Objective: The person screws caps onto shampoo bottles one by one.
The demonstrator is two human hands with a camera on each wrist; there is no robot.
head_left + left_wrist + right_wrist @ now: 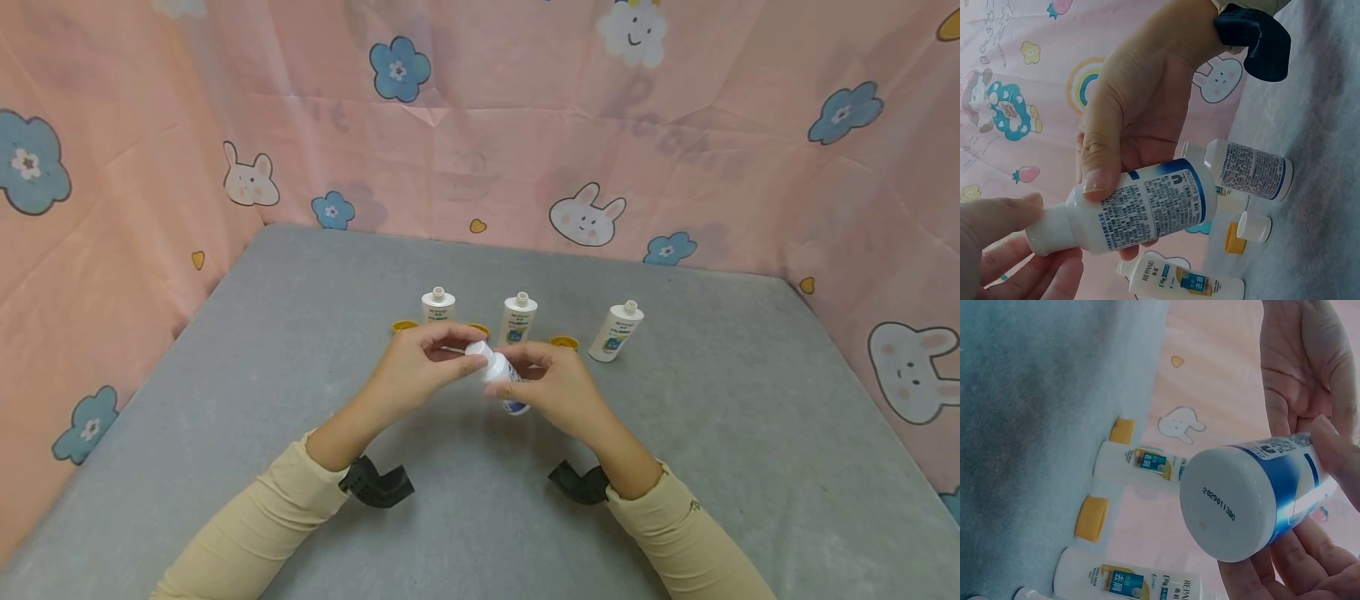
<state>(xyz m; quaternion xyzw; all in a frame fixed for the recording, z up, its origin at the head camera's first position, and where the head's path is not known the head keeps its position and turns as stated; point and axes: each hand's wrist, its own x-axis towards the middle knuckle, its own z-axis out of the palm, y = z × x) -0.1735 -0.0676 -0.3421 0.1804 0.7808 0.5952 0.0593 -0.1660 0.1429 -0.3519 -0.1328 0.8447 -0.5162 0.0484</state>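
Note:
In the head view, my left hand pinches the white cap end of a small white bottle. My right hand grips the body of that same bottle. It is tilted above the table, cap end up and to the left. Dense print and a blue band show on its label in the left wrist view. The right wrist view faces its round white base, stamped with a number. A second small white bottle stands on the table in the left wrist view, hidden behind the hands from the head camera.
Three white flip-label bottles without caps, left, middle and right, stand behind the hands on the grey table. Yellow caps lie among them. A white cap sits beside a yellow one. Patterned pink cloth surrounds the table.

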